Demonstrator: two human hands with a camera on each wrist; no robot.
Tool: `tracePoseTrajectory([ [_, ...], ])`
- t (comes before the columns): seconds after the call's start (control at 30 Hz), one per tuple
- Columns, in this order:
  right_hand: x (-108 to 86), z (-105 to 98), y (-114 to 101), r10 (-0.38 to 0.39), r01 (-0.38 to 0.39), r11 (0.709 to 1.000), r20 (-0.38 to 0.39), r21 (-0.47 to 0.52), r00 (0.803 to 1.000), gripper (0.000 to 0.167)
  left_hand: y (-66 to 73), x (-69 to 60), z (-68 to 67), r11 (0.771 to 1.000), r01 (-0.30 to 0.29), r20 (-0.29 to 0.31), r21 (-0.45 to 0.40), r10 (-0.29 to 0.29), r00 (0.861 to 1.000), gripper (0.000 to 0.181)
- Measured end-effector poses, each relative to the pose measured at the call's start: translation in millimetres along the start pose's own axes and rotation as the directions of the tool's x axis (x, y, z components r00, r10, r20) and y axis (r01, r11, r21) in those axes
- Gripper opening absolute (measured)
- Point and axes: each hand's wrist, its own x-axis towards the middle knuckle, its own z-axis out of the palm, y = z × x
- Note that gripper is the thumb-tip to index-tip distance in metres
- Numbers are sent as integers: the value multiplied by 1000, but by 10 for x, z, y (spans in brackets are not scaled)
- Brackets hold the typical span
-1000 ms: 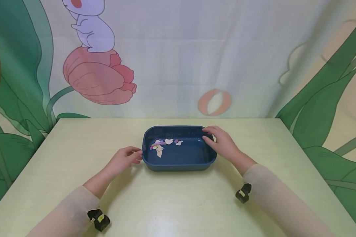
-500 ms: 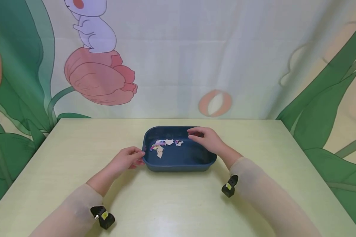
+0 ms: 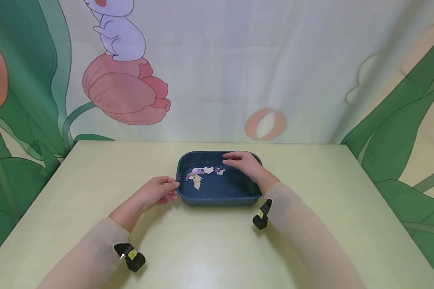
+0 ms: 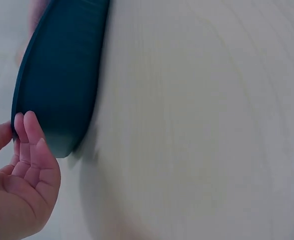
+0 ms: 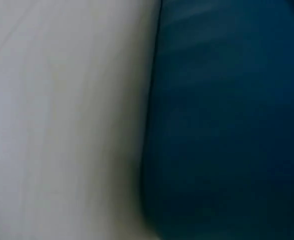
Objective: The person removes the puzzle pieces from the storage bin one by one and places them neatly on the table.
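Note:
A dark blue rectangular basin (image 3: 217, 200) sits on the table, its near outer wall (image 4: 61, 75) also showing in the left wrist view. Several small, flat, irregular scraps (image 3: 197, 182), cream, white and purple, lie on its floor toward the left. At the basin's left end, my left hand (image 3: 157, 192) pinches the rim, thumb on top and fingers against the outer wall. Over the right part of the basin hovers my right hand (image 3: 246, 165), fingers loosely bent, nothing visible in them. The blurred right wrist view has the basin (image 5: 227, 120) but no hand.
The pale wood-grain table (image 3: 206, 245) extends around the basin. A printed curtain (image 3: 209, 72) with a rabbit and flowers hangs behind the table's far edge. Small black cameras (image 3: 262, 214) are strapped on both sleeves.
My right hand has moved left from the basin's right rim to above its interior. My left thumb has come onto the left rim. The scraps keep their place in the basin.

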Motion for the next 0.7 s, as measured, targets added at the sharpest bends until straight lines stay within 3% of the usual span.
tracePoseTrajectory([
  [0.27, -28, 11, 86, 100, -95, 987, 33, -127, 994, 38, 30, 1, 45, 1000, 24, 38, -10, -23, 999, 31],
  [0.53, -45, 76, 70, 110, -78, 968, 124, -238, 986, 35, 32, -60, 19, 999, 51, 53, -17, -50, 997, 33],
  [0.7, -39, 105, 84, 90, -41, 945, 139, -325, 986, 39, 29, -95, 20, 998, 49, 72, -34, -46, 996, 32],
])
